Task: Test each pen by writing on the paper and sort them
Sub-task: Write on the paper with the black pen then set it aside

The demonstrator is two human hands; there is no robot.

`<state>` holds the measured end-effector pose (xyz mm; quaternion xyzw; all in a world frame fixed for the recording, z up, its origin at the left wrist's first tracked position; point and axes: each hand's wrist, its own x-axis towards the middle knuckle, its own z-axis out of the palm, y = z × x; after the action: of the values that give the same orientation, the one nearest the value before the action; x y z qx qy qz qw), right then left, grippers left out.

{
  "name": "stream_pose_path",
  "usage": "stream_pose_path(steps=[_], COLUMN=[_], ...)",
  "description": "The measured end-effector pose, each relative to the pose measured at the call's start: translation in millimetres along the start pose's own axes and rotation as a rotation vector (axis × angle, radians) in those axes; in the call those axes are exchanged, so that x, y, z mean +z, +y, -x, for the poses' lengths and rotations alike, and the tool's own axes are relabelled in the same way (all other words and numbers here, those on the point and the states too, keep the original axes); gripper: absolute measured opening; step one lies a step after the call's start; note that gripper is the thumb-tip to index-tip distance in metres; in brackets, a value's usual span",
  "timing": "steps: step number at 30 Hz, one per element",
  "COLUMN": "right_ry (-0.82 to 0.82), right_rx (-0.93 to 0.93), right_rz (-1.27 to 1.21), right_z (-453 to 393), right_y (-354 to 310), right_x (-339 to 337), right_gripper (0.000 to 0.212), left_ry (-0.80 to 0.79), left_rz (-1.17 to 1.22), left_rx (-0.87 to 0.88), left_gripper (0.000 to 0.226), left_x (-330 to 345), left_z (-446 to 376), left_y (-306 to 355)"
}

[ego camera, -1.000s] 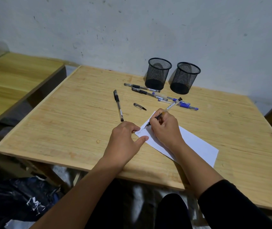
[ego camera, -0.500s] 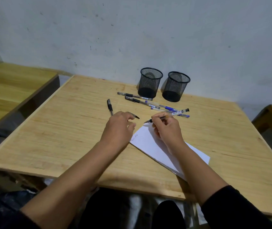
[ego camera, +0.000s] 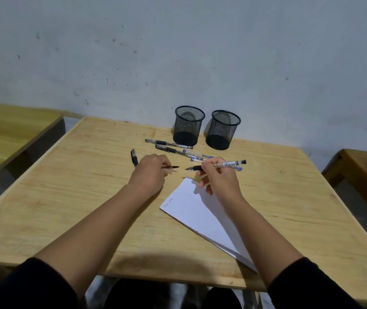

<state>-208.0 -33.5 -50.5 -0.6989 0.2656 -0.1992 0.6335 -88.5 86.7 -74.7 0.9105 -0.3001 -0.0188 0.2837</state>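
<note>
Two black mesh cups [ego camera: 188, 125] stand at the bench's [ego camera: 66, 197] far edge, about four pens [ego camera: 169, 144] before them, one paper [ego camera: 200, 210] near; the right hand [ego camera: 219, 177] pinches a clear black-grip pen [ego camera: 216, 165] level above it, the left hand [ego camera: 150, 172] pinches a cap [ego camera: 171, 167].

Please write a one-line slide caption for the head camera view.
Right hand holds an uncapped pen above the paper; left hand takes its cap.

Black mesh cups [ego camera: 189, 126]; white paper [ego camera: 202, 216]; light wood table [ego camera: 77, 197].
</note>
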Motion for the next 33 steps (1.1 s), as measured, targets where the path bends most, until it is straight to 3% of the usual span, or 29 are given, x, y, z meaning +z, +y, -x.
stream_pose_path(steps=[6,20,28,33], right_ry=[-0.031,-0.15,-0.031,0.025], right_rx=[-0.022,-0.136,-0.185,-0.267], right_rz=[-0.059,-0.136,-0.253,0.149], right_z=[-2,12,23,44], right_y=[-4,-12,-19,-12], right_x=[5,5,13,28], right_gripper=[0.013,0.022,0.014,0.004], left_ry=[0.051,0.158,0.199,0.217], left_rz=[0.234,0.397,0.332,0.436], left_rx=[-0.001,0.125,0.098,0.057], left_gripper=[0.016,0.019,0.023,0.022], left_x=[-11,-18,-49,-74], left_z=[18,43,33,24], left_y=[12,27,11,-3])
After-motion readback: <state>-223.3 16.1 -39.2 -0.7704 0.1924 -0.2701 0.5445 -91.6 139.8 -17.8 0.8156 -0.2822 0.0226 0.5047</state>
